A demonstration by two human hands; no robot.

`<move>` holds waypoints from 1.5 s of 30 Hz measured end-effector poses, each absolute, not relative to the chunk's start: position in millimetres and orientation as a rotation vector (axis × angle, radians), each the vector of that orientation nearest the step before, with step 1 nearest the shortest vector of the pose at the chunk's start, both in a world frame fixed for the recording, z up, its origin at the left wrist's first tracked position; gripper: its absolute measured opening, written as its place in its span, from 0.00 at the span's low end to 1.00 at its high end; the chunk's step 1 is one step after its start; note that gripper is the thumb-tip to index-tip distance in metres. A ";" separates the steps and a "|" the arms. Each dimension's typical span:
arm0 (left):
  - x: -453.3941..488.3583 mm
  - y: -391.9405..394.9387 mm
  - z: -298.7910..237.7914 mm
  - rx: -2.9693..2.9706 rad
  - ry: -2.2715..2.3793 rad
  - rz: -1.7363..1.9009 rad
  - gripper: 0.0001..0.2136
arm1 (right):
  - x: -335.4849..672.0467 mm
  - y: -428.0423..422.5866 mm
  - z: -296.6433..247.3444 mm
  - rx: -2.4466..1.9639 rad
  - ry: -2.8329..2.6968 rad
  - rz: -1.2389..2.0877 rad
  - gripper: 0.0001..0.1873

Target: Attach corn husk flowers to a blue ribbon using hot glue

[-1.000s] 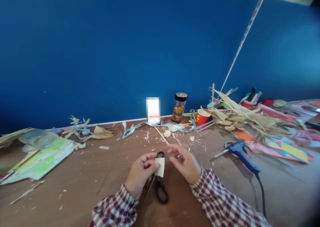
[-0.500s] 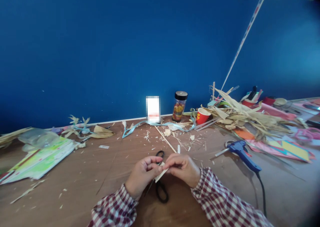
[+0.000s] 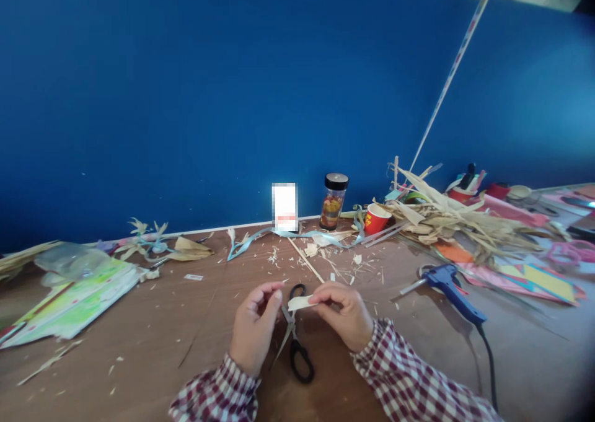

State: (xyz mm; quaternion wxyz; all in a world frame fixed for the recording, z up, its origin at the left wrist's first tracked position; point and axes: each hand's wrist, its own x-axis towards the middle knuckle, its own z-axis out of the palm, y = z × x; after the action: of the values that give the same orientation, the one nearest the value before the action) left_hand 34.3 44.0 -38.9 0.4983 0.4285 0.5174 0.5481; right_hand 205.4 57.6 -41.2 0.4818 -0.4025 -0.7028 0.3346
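My right hand (image 3: 344, 313) pinches a short pale strip of corn husk (image 3: 300, 302) between thumb and fingertips, its free end pointing left. My left hand (image 3: 256, 326) is just left of the strip and apart from it. Its fingers are loosely curled, the thumb is raised near the index fingertip, and I see nothing held in it. Black-handled scissors (image 3: 302, 361) lie on the table between my hands, blades spread. Part of the upper handle loop shows behind the strip.
A blue glue gun (image 3: 449, 285) with a cord lies right. Behind it is a heap of dried husks (image 3: 446, 217). A red paper cup (image 3: 375, 219), a black-lidded jar (image 3: 333, 202) and blue ribbon (image 3: 253, 241) sit along the wall. Painted paper (image 3: 88, 295) lies left; scraps litter the table.
My left hand has let go of the husk strip and moved slightly left. The strip, now in my right hand alone, is turned more level. More of the scissors shows.
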 end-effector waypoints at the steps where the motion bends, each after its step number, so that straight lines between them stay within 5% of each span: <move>1: 35.5 41.7 -36.4 1.070 1.248 1.310 0.15 | 205.6 57.9 -41.3 -0.998 -1.688 0.792 0.04; 24: 40.6 43.9 -55.5 0.909 1.095 1.214 0.10 | 202.7 56.0 -44.3 -1.033 -1.595 0.799 0.04; 35: 41.0 43.2 -53.4 0.814 1.145 1.158 0.09 | 197.3 59.1 -49.8 -1.105 -1.214 1.398 0.10; 45: 44.1 43.4 -50.4 0.581 1.107 1.177 0.11 | 195.1 58.7 -59.2 -1.079 -1.100 1.485 0.13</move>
State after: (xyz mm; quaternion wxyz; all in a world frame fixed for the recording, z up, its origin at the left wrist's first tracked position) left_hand 44.1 43.4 -50.4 0.6536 0.2562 0.4878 0.5189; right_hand 195.1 58.7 -59.2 0.4800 -0.4422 -0.4509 0.6089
